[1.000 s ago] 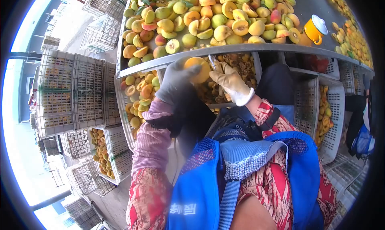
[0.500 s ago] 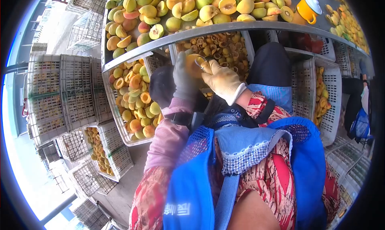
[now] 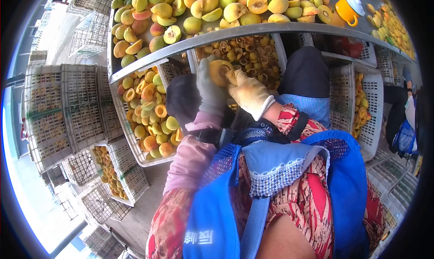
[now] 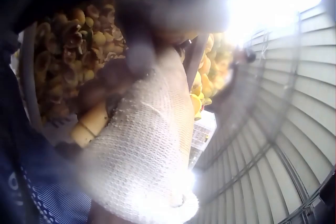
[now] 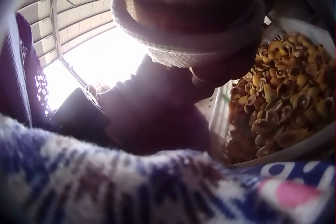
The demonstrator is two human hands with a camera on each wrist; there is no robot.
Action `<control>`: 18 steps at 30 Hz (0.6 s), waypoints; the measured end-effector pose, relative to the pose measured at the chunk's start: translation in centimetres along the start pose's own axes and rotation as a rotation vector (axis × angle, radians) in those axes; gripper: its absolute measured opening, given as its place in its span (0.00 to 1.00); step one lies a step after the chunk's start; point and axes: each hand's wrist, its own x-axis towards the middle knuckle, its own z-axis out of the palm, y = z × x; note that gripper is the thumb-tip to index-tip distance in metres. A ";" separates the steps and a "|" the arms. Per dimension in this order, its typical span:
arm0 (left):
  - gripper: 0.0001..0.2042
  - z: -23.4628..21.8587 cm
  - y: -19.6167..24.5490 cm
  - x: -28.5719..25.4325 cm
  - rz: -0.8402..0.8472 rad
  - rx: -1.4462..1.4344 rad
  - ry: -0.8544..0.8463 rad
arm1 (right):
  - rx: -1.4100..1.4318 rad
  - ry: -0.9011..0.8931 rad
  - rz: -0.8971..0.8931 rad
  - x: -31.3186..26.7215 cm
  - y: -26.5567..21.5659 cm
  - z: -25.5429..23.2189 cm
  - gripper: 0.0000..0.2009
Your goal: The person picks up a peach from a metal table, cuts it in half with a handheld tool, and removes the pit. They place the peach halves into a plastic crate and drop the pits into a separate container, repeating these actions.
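Closed round a cut peach (image 3: 220, 73), the grip of the left hand (image 3: 210, 89), in a grey glove, keeps the fruit's cut face in sight, dark at its middle. From the right, the right hand (image 3: 250, 93), in a cream glove, brings curled fingers against the edge of that face. Its grip is closed too: in the left wrist view a tan handle (image 4: 90, 125) juts out below the glove. The working end of this tool cannot be made out.

A second ago the peach was rounder in outline, nearer the table edge, with a bright metal tip beside it; half a second ago a metal loop crossed its face. Now that loop is no longer distinct, and the dark middle shows more plainly.

The hands work between the dark trouser knees (image 3: 305, 71), and the peach shows against the near left part of a crate of fruit scraps (image 3: 280, 53). On the left, a crate of peach halves (image 3: 153, 162) is less covered by the left arm than a second ago.

Farther off, the metal-edged table (image 3: 253, 32) carries whole and cut peaches, with a yellow mug (image 3: 347, 11) under a white lid on its right. Stacked crates (image 3: 68, 110) stand far left.
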 end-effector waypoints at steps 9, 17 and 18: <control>0.18 -0.1 -0.9 0.5 0.141 0.186 0.127 | 0.106 -0.176 0.074 0.6 -1.0 -1.1 0.19; 0.20 -1.7 -1.5 1.7 -0.183 0.112 -0.114 | -0.127 -0.232 -0.387 2.1 4.1 0.3 0.21; 0.19 -1.4 -1.6 1.6 -0.174 0.083 -0.108 | -0.131 -0.246 -0.401 2.1 4.3 0.0 0.21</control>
